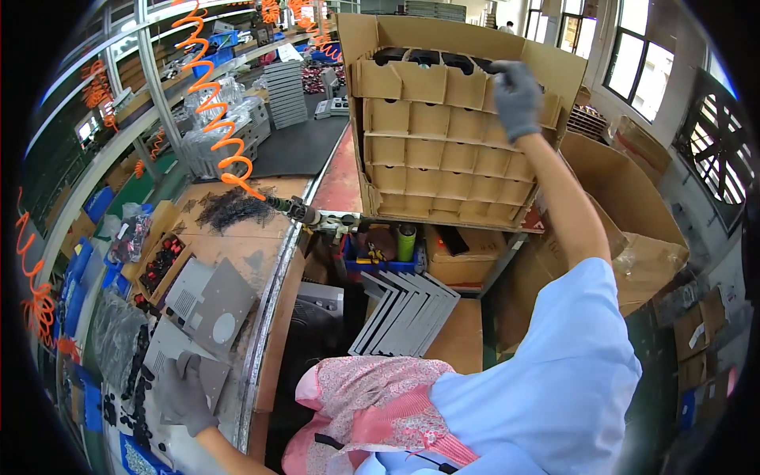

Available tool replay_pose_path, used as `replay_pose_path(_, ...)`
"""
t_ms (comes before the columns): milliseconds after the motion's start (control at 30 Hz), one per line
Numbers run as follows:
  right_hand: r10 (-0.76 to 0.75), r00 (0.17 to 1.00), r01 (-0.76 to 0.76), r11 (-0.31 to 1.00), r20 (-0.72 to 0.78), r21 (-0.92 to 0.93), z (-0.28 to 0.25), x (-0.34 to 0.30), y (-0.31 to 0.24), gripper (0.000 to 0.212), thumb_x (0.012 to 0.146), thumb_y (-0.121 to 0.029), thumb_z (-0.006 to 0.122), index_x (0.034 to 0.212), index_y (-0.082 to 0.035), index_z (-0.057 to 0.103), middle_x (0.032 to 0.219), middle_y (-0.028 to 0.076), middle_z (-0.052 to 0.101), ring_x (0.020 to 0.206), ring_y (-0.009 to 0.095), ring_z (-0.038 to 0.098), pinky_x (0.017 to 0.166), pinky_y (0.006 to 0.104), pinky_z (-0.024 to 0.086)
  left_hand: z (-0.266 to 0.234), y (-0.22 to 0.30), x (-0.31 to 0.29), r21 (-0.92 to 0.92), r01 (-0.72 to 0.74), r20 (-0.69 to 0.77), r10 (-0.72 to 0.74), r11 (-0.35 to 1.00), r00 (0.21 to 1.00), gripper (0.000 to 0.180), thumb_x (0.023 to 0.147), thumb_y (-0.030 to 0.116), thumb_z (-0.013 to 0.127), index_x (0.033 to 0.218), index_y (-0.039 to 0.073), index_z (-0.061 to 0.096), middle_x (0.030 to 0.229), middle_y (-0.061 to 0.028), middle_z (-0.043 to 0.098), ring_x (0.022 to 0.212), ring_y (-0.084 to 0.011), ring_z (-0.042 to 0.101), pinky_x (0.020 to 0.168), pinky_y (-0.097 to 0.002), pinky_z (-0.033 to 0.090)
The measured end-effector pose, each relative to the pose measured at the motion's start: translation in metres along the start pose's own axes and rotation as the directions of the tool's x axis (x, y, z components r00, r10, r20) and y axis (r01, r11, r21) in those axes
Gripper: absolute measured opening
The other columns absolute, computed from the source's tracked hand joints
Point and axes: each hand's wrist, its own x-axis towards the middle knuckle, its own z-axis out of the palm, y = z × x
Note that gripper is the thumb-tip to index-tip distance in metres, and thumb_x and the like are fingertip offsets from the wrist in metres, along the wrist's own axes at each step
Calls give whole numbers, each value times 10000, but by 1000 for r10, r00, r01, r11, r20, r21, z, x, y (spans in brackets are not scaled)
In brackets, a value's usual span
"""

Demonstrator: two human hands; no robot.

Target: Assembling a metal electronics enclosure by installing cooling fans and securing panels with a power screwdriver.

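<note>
My left hand [186, 393], in a grey glove, rests on a grey sheet-metal panel [170, 348] on the bench. Its fingers lie slightly apart over the panel. A second grey panel [218, 305] with a round opening overlaps the first. My right hand [518, 101], also gloved in grey, is raised at the top right of a big open carton [459, 32]. Its fingers are bent together beside the dark parts [425, 58] in the top row of cardboard dividers [443, 123]. Whatever those fingers hold is hidden, and the hand is slightly blurred.
An orange coiled hose [210, 99] hangs down to a tool [301, 212] by the bench edge. Black screws [233, 207] are heaped nearby. Under the carton stand grey metal frames [404, 313] and a blue bin [348, 257]. An open cardboard box [633, 214] stands at the right.
</note>
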Motion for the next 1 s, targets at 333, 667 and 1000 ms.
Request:
replay_pose_path(333, 456, 506, 74, 823, 732, -564, -37, 89, 136, 562, 719, -46, 638, 1273, -107, 566, 1275, 135, 577, 1112, 285, 588, 934, 341, 466, 3, 1, 1, -15, -1, 17, 2, 1000, 1000, 359, 717, 401, 719, 730, 71, 578, 745, -119, 595, 724, -317, 577, 643, -425, 414)
replay_pose_path(667, 621, 416, 250, 625, 665, -739, 1, 89, 147, 438, 696, -23, 602, 1119, -135, 617, 1180, 130, 612, 1074, 321, 590, 885, 384, 482, -3, 1, 1, 100, -28, 53, 22, 995, 998, 417, 761, 495, 661, 789, 83, 601, 757, -125, 609, 713, -342, 576, 621, -474, 426)
replay_pose_path(1000, 380, 897, -191, 793, 226, -578, -40, 62, 89, 517, 708, -284, 727, 1140, -75, 534, 1060, 196, 638, 991, 352, 627, 871, 416, 502, -5, 6, 2, 58, -51, 27, 50, 997, 998, 359, 759, 431, 692, 776, 93, 573, 771, -103, 609, 726, -316, 588, 626, -423, 444)
